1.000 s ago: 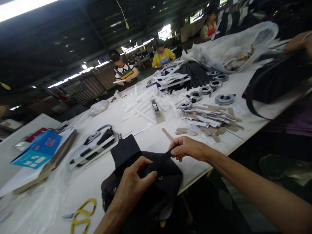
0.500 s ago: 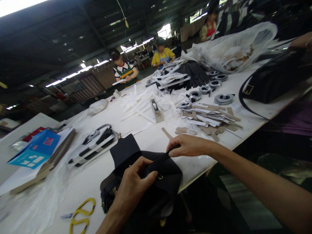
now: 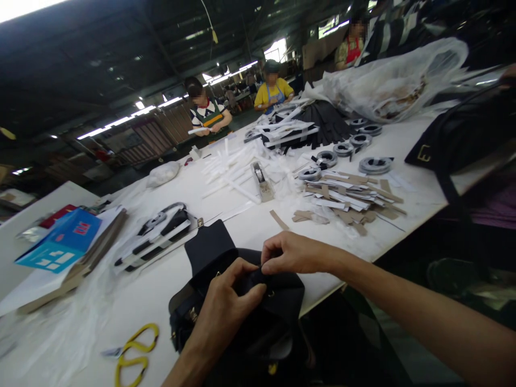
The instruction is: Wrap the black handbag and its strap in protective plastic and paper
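At far left, a blue box (image 3: 58,242) lies on a stack of boards (image 3: 91,242) upon the white table (image 3: 189,188); nearer the viewer rest yellow-handled scissors (image 3: 126,351). Beyond these lies a bundle of black and white strips (image 3: 161,239). At centre, a black bag (image 3: 258,328) sits at the table's near edge, its flap (image 3: 210,244) laid open toward the far side. The left hand (image 3: 226,295) grips the bag's upper part, thumb and fingers bent over it. Farther back is a tape dispenser (image 3: 263,184). The right hand (image 3: 290,255), fingertips together, pinches black material on the same bag, just beside the left fingertips. Rightward follow a pile of grey-brown and white strips (image 3: 350,199), coiled bands (image 3: 374,169) and a second black bag (image 3: 463,134).
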Available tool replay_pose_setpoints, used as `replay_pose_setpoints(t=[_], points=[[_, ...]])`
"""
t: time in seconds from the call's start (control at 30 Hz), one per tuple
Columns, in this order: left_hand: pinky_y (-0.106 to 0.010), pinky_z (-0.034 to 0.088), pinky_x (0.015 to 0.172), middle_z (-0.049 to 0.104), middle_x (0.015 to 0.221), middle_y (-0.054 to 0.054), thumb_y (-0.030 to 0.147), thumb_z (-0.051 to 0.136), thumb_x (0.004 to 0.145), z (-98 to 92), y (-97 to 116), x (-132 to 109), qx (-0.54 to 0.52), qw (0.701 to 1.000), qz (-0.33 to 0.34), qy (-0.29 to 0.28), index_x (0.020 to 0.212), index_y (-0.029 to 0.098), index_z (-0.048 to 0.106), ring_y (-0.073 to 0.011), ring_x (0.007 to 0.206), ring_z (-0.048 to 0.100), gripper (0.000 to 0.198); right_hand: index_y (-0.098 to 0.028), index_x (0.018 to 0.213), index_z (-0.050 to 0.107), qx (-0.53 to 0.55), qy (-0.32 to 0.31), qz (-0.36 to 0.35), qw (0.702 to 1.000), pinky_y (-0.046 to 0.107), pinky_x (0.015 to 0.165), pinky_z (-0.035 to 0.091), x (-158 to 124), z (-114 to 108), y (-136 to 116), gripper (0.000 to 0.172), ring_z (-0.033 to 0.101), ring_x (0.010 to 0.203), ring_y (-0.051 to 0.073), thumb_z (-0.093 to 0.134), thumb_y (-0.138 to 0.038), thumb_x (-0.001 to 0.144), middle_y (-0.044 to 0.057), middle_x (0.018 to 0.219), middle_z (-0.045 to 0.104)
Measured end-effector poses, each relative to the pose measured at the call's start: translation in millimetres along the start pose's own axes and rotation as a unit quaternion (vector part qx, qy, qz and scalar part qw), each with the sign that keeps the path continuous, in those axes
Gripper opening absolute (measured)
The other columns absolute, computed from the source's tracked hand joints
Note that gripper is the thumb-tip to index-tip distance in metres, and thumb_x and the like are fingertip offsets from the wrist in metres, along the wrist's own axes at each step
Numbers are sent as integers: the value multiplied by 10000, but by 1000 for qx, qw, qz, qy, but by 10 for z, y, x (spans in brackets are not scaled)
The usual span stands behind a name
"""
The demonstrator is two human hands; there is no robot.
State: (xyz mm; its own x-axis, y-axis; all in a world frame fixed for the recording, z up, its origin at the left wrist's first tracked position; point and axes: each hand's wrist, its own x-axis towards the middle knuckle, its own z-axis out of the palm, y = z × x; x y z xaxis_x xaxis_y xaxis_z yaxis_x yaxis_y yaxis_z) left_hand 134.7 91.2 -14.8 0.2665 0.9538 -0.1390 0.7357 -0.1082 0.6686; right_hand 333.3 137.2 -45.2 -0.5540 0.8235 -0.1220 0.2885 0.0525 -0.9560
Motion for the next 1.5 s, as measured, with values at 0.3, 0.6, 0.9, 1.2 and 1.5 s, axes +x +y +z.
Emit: replay_pose_setpoints(t=[0.3,0.6,0.9,1.2,1.5], points=[[-275,441,705,695,849,27,366,659,785,1,-77,-29,-23,999,-19,-11,948,249,660,-200,803,632,200,-189,801,772,106,11,30,994,216,619,387,-21,-48,181,201,531,671,120,767,-344,673,-27,675,663],[-277,451,650,676,813,5,462,545,878,-25,-119,-61,-50,998,-38,-31,1052,234,623,-185,707,603,297,-189,848,757,29,37,23,999,194,504,376,-33,116,67,203,562,596,117,695,-255,666,-25,660,666],[-273,438,582,574,730,34,432,632,791,117,-164,-83,-110,989,-78,66,1074,223,496,-180,643,587,377,-210,876,801,71,54,10,996,188,525,377,-5,186,150,235,553,585,102,705,-234,663,-27,666,702],[-284,456,644,637,859,-19,372,626,795,128,-208,-127,-138,986,-56,72,1006,226,507,-210,780,622,282,-165,809,734,217,24,76,973,166,457,388,58,239,184,203,499,471,65,700,-177,609,-52,568,615],[-245,310,540,434,656,88,293,539,817,132,-293,-7,-76,995,-60,39,904,246,425,-124,565,407,151,-155,825,712,256,30,69,964,179,519,462,66,356,258,249,569,529,79,715,-132,577,-47,625,641]])
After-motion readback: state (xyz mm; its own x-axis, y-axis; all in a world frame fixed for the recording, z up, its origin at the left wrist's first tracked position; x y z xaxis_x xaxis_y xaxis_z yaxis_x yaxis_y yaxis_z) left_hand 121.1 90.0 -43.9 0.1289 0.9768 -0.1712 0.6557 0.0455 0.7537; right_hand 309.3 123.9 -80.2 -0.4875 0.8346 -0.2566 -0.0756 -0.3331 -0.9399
